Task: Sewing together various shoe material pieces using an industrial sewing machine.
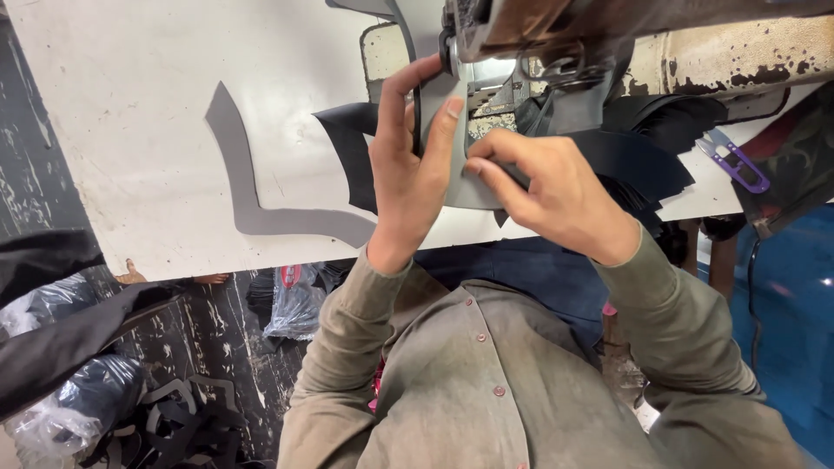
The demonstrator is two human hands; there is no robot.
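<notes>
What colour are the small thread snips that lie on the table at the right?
The thread snips are purple, seen in the head view.

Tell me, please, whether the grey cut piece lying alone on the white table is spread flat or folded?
Spread flat: the grey cut piece lies fully on the white table, its whole bent outline visible, no layer doubled over, and neither hand touches it.

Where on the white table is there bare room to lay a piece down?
Bare white table lies left of the grey curved strip, and between that strip and the black piece. It is crowded under the sewing machine, where both hands press the grey piece, and by the purple snips.
</notes>
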